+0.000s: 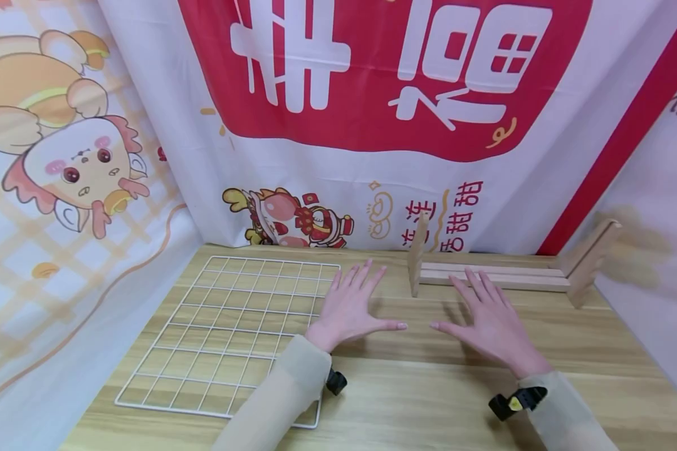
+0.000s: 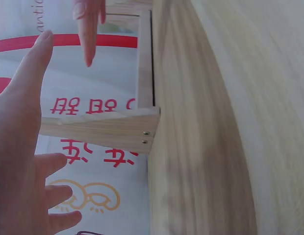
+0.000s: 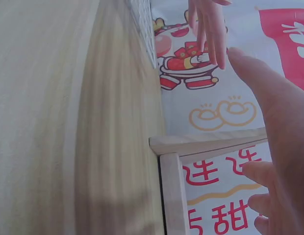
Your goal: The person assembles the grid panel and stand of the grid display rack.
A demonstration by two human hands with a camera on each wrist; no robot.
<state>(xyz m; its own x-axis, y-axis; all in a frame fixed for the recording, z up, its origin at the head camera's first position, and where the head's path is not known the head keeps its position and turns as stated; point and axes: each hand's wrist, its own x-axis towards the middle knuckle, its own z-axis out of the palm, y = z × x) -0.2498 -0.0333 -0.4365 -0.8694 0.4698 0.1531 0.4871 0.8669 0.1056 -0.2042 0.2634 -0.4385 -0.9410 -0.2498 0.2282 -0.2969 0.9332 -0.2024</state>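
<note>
My left hand [image 1: 350, 308] is held over the wooden table with fingers spread, its thumb pointing right; it holds nothing. Beside it on the left lies a white wire grid panel [image 1: 222, 329], partly covered by my left sleeve. Facing it, my right hand [image 1: 493, 319] also has its fingers spread and grips nothing, the two thumb tips a short gap apart. Just beyond the right hand stands a wooden rack [image 1: 496, 283] with two upright end pieces joined by low slats. In the left wrist view two screw heads show on the rack's end piece [image 2: 103, 129].
The wooden tabletop [image 1: 395, 401] ends at a printed cloth backdrop [image 1: 372, 181] at the back. More printed cloth [image 1: 62, 250] hangs along the left side, and another cloth [image 1: 660, 294] on the right. Dark camera mounts [image 1: 504, 407] sit on both wrists.
</note>
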